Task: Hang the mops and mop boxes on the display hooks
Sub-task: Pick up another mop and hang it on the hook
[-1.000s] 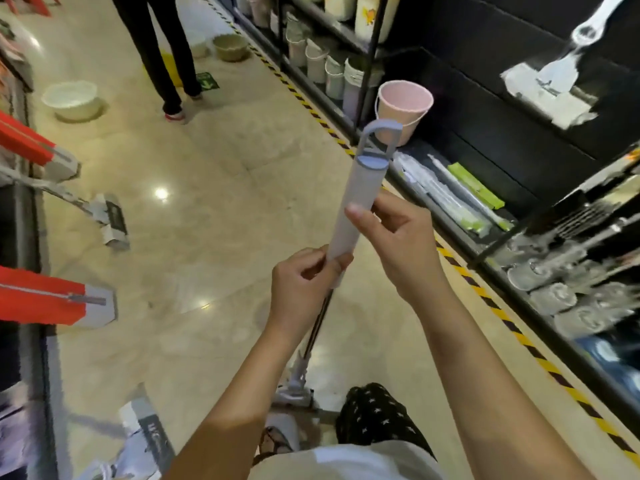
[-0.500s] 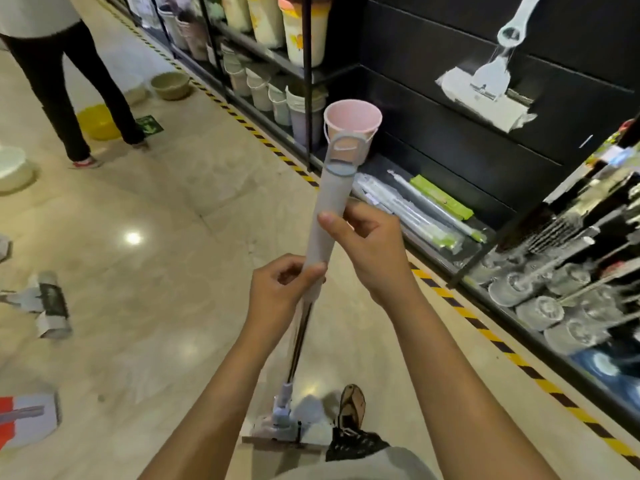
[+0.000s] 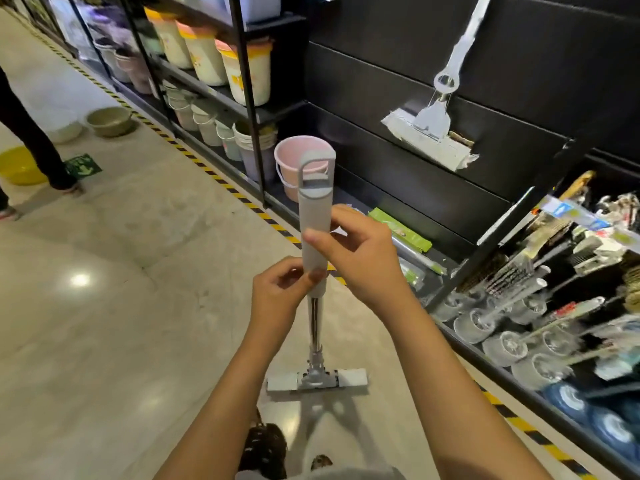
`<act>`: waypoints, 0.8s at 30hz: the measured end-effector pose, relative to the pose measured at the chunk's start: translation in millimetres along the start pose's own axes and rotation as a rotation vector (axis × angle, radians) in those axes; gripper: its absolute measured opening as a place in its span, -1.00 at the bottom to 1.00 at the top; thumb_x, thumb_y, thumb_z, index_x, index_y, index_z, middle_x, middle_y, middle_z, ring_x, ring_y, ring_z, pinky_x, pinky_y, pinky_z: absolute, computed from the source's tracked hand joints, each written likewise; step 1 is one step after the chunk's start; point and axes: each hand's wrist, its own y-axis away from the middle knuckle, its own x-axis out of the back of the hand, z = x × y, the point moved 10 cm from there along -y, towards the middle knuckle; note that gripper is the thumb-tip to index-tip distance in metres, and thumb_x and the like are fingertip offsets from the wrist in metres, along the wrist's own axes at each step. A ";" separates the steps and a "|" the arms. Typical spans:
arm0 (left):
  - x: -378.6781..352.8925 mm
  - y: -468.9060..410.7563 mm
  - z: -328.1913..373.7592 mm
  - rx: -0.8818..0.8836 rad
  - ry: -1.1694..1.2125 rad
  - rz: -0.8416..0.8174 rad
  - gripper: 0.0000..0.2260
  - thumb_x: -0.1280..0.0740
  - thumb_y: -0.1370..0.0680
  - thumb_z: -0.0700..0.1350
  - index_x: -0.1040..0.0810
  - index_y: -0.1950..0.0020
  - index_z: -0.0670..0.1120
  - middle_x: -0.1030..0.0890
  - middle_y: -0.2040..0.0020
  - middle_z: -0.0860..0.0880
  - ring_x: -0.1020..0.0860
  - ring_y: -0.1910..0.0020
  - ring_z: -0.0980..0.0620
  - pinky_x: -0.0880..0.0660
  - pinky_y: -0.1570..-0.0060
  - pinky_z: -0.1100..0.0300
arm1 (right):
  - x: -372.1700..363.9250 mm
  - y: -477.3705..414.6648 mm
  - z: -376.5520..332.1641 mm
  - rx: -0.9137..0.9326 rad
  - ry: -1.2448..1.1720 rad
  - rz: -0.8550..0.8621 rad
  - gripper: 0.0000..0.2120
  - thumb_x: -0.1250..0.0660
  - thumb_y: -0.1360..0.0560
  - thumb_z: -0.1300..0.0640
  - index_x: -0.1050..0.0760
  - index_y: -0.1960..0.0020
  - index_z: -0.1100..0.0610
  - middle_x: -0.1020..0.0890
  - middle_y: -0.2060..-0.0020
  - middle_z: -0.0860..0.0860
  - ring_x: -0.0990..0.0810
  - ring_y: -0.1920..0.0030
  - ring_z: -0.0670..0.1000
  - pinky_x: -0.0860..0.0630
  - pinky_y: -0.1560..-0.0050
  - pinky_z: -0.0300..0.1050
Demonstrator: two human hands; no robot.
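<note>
Fingers of left hand (image 3: 277, 299) and right hand (image 3: 360, 258) clamped on mop (image 3: 316, 216) handle; hook apparently unreached; swing toward 1 o'clock risks pink bucket (image 3: 294, 161) being knocked.

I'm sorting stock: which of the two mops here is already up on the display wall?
The mop on the black wall panel, upper right, head wrapped. The other mop stands on the floor, held by left hand and right hand.

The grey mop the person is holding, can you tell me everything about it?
The grey mop with the plastic grip stands nearly upright in the aisle. Its matt grip ends in a hanging loop at the top; below it runs a shiny metal pole down to a flat white sponge head resting on the tiled floor. The left hand pinches the grip's lower end, and the right hand wraps it just above.
</note>
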 end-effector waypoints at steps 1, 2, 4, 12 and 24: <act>-5.0 -13.8 -2.8 -0.003 0.017 -0.018 -0.89 -0.43 -0.31 0.13 -0.69 0.22 0.16 -0.67 0.26 0.08 -0.58 0.23 0.15 -0.51 0.18 0.27 | 4.0 -10.2 6.2 -0.001 0.011 0.011 -0.84 -0.39 -0.50 0.29 -0.58 -0.06 0.12 -0.58 0.14 -0.10 -0.54 0.15 -0.28 -0.45 0.12 -0.40; -10.6 -27.5 -6.0 -0.003 0.030 -0.037 -0.90 -0.43 -0.31 0.12 -0.69 0.23 0.17 -0.67 0.26 0.09 -0.58 0.24 0.16 -0.50 0.18 0.28 | 9.6 -20.1 12.2 -0.001 0.025 0.030 -0.84 -0.39 -0.50 0.27 -0.59 -0.07 0.14 -0.60 0.13 -0.10 -0.55 0.14 -0.27 -0.45 0.11 -0.40; -25.0 -58.2 -13.8 0.000 0.042 -0.087 -0.91 -0.44 -0.31 0.08 -0.70 0.22 0.17 -0.68 0.25 0.08 -0.58 0.23 0.15 -0.52 0.17 0.26 | 25.4 -40.7 22.3 -0.003 0.055 0.086 -0.81 -0.38 -0.49 0.25 -0.60 -0.09 0.12 -0.61 0.10 -0.15 -0.56 0.11 -0.28 -0.46 0.09 -0.40; -89.7 -203.5 -16.9 -0.017 0.029 -0.341 -0.76 -0.36 -0.27 0.11 -0.64 0.19 0.01 -0.65 0.29 -0.10 -0.55 0.28 0.09 -0.49 0.26 0.20 | 95.2 -146.1 46.7 -0.030 0.147 0.382 -0.77 -0.41 -0.49 0.30 -0.58 -0.01 -0.01 -0.65 0.12 -0.04 -0.58 0.15 -0.26 -0.51 0.09 -0.38; -141.6 -360.4 28.3 -0.087 0.125 -0.607 -0.70 -0.40 -0.33 0.16 -0.62 0.22 -0.08 -0.59 0.34 0.04 -0.53 0.30 0.13 -0.47 0.26 0.26 | 154.3 -273.5 44.8 0.006 0.180 0.736 -0.86 -0.41 -0.50 0.12 -0.66 0.04 0.20 -0.68 0.19 0.12 -0.55 0.16 -0.11 -0.51 0.12 -0.24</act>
